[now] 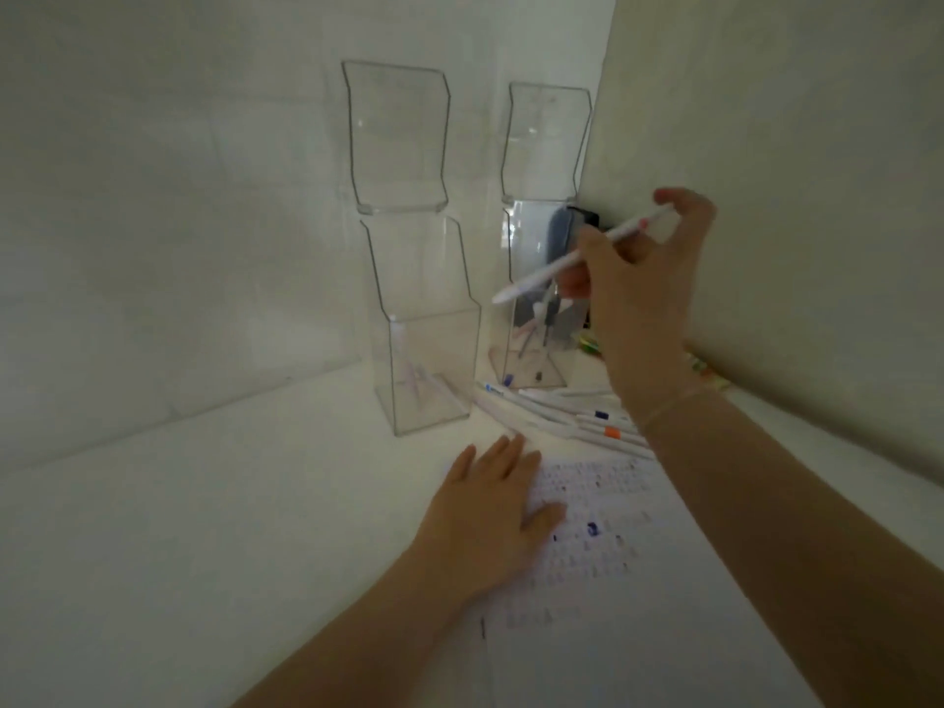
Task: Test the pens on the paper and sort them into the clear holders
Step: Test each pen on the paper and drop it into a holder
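My right hand [643,283] is raised in front of the right clear holder [541,145] and grips a white pen [546,272], whose tip points down and left toward that holder's opening. My left hand [490,513] rests flat, fingers straight, on the upper left corner of the paper [603,564], which carries small ink marks. The left clear holder [408,258] stands apart on the left with one or two pale pens at its bottom. A few pens also stand inside the right holder. Several white pens [567,411] with coloured bands lie on the table behind the paper.
Both tall holders have hinged lids standing open against the white back wall. A side wall closes in on the right. A dark object [572,222] sits behind the right holder, and small colourful items [592,344] lie along the right wall. The white tabletop [179,528] extends left.
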### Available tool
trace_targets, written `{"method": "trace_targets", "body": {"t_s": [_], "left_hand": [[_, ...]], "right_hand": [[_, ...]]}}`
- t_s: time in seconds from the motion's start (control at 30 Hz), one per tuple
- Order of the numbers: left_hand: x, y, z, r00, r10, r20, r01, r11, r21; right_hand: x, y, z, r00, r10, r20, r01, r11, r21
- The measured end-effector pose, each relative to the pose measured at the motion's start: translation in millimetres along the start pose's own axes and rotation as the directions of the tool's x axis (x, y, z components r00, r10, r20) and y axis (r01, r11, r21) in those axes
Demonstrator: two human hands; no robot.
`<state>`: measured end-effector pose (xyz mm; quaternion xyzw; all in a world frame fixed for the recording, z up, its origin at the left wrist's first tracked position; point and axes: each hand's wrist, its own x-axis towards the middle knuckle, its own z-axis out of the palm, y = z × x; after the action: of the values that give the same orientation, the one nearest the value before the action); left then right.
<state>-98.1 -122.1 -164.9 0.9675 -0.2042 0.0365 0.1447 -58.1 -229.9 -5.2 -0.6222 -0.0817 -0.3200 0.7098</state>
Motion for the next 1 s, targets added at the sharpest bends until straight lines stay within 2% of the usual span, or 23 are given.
{"method": "trace_targets", "body": {"t_s": [0.17,0.27,0.37,0.47,0.5,0.53,0.57,0.63,0.67,0.7,0.73,0.77,0.83,0.87,0.9,0.93,1.0], "left_hand": [[-1,-2,1,1.000,0.009,-0.026,-0.009,1.000,0.007],[1,-4,6,0.998,0.022,-0.064,-0.023,1.000,-0.005],[2,-5,7,0.997,0.031,-0.077,-0.031,0.999,-0.006],[1,-3,4,0.999,0.012,-0.033,-0.013,1.000,-0.010],[1,-3,3,0.999,0.011,-0.032,-0.012,1.000,-0.007],[1,-2,3,0.999,0.010,-0.034,-0.010,1.000,-0.007],[1,-3,3,0.999,0.007,-0.035,-0.008,1.000,-0.013],[2,-3,3,0.999,0.005,-0.040,-0.006,1.000,-0.021],[2,-3,4,0.999,0.005,-0.044,-0.006,1.000,-0.020],[2,-3,4,0.999,0.006,-0.050,-0.007,1.000,-0.016],[2,-3,4,0.999,0.008,-0.054,-0.008,1.000,-0.013],[2,-3,5,0.998,0.008,-0.059,-0.009,1.000,-0.013],[2,-3,6,0.997,0.007,-0.076,-0.008,1.000,-0.017],[2,-3,6,0.996,0.008,-0.089,-0.009,1.000,-0.011],[2,-3,7,0.995,0.011,-0.102,-0.012,1.000,-0.007],[2,-3,7,0.993,0.011,-0.113,-0.013,1.000,-0.016],[4,-4,7,0.991,0.004,-0.135,-0.014,0.997,-0.072]], "right_hand": [[21,28,77,0.985,-0.054,0.161,0.079,0.986,-0.150],[17,50,94,0.959,-0.006,0.284,0.125,0.906,-0.405],[14,62,94,0.896,0.070,0.438,0.212,0.799,-0.562],[15,59,88,0.800,0.104,0.591,0.367,0.694,-0.620],[16,56,84,0.782,0.106,0.614,0.384,0.693,-0.610],[18,52,81,0.790,0.086,0.607,0.374,0.717,-0.589],[20,48,76,0.831,0.037,0.555,0.344,0.750,-0.565],[25,45,62,0.946,-0.093,0.312,0.254,0.810,-0.528],[27,48,51,0.975,-0.112,0.191,0.199,0.821,-0.535],[28,51,40,0.988,-0.070,0.137,0.137,0.803,-0.580],[29,59,28,0.986,0.030,0.164,0.088,0.746,-0.660],[27,67,18,0.953,0.176,0.248,0.083,0.636,-0.767],[19,87,5,0.780,0.481,0.400,0.247,0.351,-0.903],[13,96,2,0.707,0.559,0.433,0.344,0.264,-0.901],[6,102,2,0.674,0.586,0.450,0.379,0.249,-0.891],[0,107,1,0.666,0.587,0.461,0.366,0.281,-0.887],[-10,118,3,0.686,0.561,0.463,0.328,0.329,-0.885]]}}
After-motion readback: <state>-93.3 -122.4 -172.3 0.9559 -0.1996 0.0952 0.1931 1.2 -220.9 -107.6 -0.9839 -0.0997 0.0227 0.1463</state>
